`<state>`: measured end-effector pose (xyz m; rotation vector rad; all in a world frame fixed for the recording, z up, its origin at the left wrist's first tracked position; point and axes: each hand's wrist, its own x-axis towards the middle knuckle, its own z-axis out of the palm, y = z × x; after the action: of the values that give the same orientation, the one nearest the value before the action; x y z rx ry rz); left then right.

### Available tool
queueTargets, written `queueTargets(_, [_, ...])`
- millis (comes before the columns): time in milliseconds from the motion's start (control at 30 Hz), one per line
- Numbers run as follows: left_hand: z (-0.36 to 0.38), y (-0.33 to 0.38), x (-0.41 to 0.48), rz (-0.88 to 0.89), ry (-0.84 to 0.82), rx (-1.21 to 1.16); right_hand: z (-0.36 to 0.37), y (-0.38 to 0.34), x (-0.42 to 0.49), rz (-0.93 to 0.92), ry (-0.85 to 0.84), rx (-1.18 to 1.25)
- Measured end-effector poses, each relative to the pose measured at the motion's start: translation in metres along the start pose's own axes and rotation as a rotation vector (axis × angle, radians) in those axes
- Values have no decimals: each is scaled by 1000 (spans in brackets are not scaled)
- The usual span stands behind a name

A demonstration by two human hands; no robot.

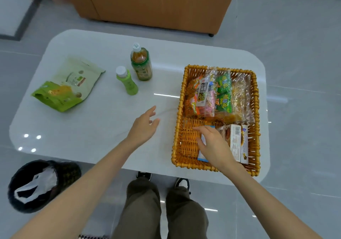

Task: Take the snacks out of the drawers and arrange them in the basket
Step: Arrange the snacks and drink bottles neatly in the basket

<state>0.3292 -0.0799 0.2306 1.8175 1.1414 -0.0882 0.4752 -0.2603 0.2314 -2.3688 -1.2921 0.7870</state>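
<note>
1. Sitting on the floor at the far left, a dark bin [70,170] is holding a white plastic bag [36,183]
2. Two green snack pouches [60,93] are lying flat and overlapping on the white table [92,128], their print too small to read
3. A small light-green bottle [127,81] and a taller tea bottle [141,63] with a green label are standing upright just beside each other, white caps on; the label writing is not coming through legibly
4. The left hand [144,126] is reaching out over the table just left of the basket, fingers loosely spread and holding nothing
5. The wicker basket [178,120] is lying with its long axis running away from the person; crinkly packets [203,94] are filling its far half side by side, their lengths also running near to far, and two green packets [224,86] among them are showing bold yellow characters
6. The right hand [212,144] is gripping a white-and-blue packet [202,155] in the basket's near half, fingers curled over it; the packet's length is running roughly near to far, and its print is hidden
7. Just right of that hand, a carton [238,142] is lying the same way, showing a barcode near its far end and small unreadable print below
</note>
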Motion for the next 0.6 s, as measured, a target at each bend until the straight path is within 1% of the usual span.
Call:
queueTargets(133, [-50, -22, -26, -65, 89, -84, -15, -57, 10, -45, 32, 94])
queueTargets(300, [-120, -69, -40, -174, 187, -169, -5, -141, 42, -122, -10, 171])
queueTargets(467, [-211, -135, -22, -303, 277, -233, 44, -233, 94, -105, -122, 243])
queueTargets(600, [-290, -189, 17, -337, 314, -233, 99, -299, 149, 1, -174, 356])
